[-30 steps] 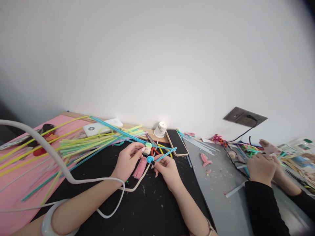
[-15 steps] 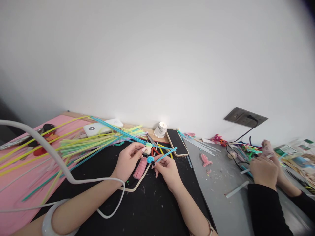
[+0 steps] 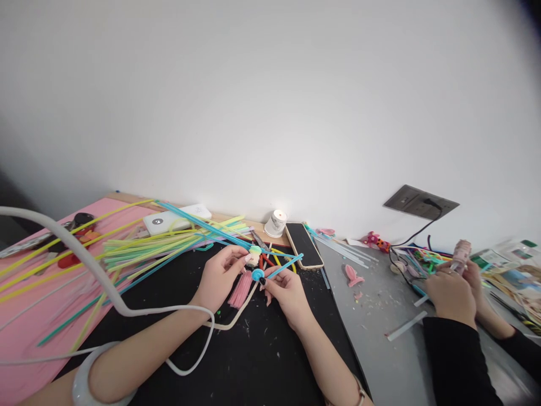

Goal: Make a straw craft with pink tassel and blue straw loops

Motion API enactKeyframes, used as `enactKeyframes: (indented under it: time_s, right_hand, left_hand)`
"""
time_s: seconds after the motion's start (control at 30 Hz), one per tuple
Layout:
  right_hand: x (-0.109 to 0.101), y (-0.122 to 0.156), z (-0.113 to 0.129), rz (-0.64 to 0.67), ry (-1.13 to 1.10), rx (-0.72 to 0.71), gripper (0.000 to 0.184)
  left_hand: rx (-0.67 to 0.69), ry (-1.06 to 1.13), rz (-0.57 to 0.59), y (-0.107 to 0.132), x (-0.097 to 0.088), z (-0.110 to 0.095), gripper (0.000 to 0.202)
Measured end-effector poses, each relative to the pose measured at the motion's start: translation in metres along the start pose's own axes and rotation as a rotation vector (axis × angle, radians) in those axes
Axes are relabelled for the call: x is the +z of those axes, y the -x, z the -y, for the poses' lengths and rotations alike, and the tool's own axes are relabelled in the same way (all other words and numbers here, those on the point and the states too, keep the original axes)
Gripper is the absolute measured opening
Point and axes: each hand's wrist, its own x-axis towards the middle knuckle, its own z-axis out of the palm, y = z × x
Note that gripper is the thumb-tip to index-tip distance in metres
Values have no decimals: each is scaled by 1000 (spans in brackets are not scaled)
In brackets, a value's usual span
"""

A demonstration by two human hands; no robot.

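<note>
My left hand pinches a small fluffy white and mint-green piece between thumb and fingertips. Close beside it, my right hand is closed on a blue pipe-cleaner coil, with a small black bit at its lower edge. A straight blue pipe cleaner sticks out to the upper right over the right fingers. Below the coil lies a bundle of short pink strands. Red and yellow stems show behind the hands. The exact grip points are partly hidden by the fingers.
Many pipe cleaners spread across the left side near a white power bank. A white cable loops over my left forearm. Behind stand a paper cup and a phone. At right, another person's hands hold a pink tool.
My hands and the coil stay almost in place. At the right, the other person's hands have shifted, and the pink tool is now more visible and tilted differently.
</note>
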Motion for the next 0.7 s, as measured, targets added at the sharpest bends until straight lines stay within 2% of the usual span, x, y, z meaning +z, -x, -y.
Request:
enactKeyframes:
  time_s: [0.47, 0.57, 0.7]
  right_hand:
    - [-1, 0, -2, 6, 4, -5, 24]
    - [0, 0, -1, 4, 5, -3, 25]
    - [1, 0, 0, 2, 5, 3, 26]
  left_hand:
    - [-10, -36, -15, -1, 0, 1, 14]
    - [44, -59, -15, 0, -1, 1, 10]
    - [126, -117, -14, 0, -2, 1, 16]
